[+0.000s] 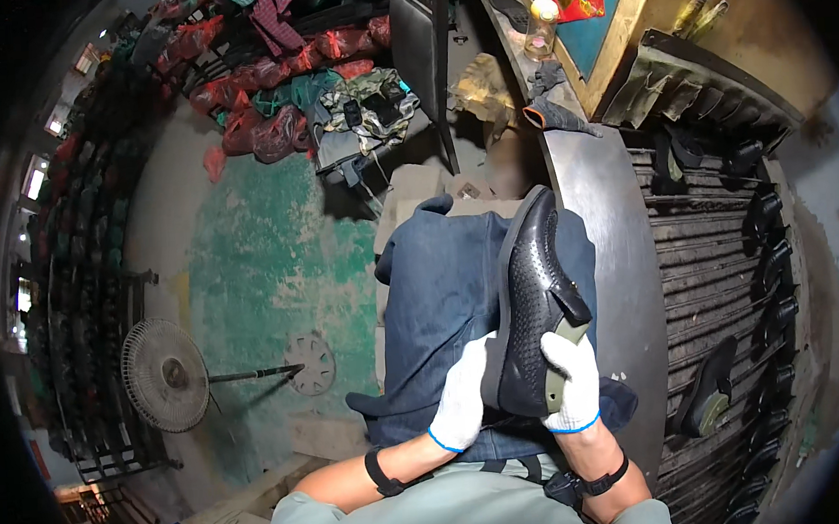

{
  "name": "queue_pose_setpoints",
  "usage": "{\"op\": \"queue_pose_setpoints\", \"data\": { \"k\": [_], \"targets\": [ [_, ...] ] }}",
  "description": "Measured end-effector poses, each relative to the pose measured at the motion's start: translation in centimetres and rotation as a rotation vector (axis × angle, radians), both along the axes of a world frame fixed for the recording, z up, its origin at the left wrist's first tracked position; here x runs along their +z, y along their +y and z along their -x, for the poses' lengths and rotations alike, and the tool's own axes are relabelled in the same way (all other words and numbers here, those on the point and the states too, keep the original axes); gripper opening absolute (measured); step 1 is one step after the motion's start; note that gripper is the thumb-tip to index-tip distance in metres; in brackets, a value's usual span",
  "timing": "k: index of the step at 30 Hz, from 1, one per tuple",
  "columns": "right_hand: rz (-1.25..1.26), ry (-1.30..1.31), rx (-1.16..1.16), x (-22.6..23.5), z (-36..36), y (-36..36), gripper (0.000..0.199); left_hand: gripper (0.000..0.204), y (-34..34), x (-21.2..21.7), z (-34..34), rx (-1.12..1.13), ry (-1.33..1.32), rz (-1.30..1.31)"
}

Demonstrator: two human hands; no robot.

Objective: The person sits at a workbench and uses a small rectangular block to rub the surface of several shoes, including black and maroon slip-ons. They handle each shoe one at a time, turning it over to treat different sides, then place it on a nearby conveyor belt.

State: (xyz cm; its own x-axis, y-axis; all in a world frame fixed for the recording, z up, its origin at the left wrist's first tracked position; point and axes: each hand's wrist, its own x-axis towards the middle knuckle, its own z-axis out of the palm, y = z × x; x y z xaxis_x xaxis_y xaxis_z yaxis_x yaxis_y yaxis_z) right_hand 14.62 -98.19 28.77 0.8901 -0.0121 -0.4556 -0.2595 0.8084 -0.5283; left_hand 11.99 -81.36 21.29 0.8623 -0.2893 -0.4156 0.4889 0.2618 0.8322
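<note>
**Shoe held heel-down over the lap, both gloved hands cupping its back end**

Shoe, black with a perforated upper, stands nearly on end above a blue denim cloth draped over the person's lap, toe pointing away and up, heel at the hands. That tilt turns its side and sole edge toward the camera, which suits close looking or work on the heel.

Far left, a floor fan stands on the green-stained concrete floor, well apart from everything in hand.

The left hand, in a white knit glove, curls around the heel from the left, fingers closed against the upper to steady it. The right hand, gloved alike, grips the other side, its fingers pinching an olive-green strip at the heel, probably part of the sole or a tool; which one is unclear.

To the right, a curved metal tabletop runs beside the lap, and beyond it a slatted rack carries more dark shoes in a row, within easy reach.
</note>
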Motion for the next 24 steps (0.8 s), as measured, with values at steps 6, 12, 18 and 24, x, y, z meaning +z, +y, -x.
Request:
{"op": "queue_pose_setpoints", "data": {
  "k": [6,12,18,24],
  "targets": [
    [-0.2,0.209,0.101,-2.6,1.6,-2.2,0.061,0.067,0.7,2.2,-4.9,0.044,-0.015,0.065],
    [-0.276,0.294,0.248,-3.1,2.7,-2.3,0.074,0.065,-0.8,4.0,-8.3,0.136,0.032,0.229],
    [-0.249,0.251,0.287,-3.7,3.2,-2.7,0.066,0.067,-0.9,2.0,-8.0,0.141,0.056,0.355],
    [-0.175,0.181,0.24,-2.8,2.9,-2.5,0.06,0.069,-2.0,0.9,-7.7,0.165,-0.03,0.232]
  ]
}}
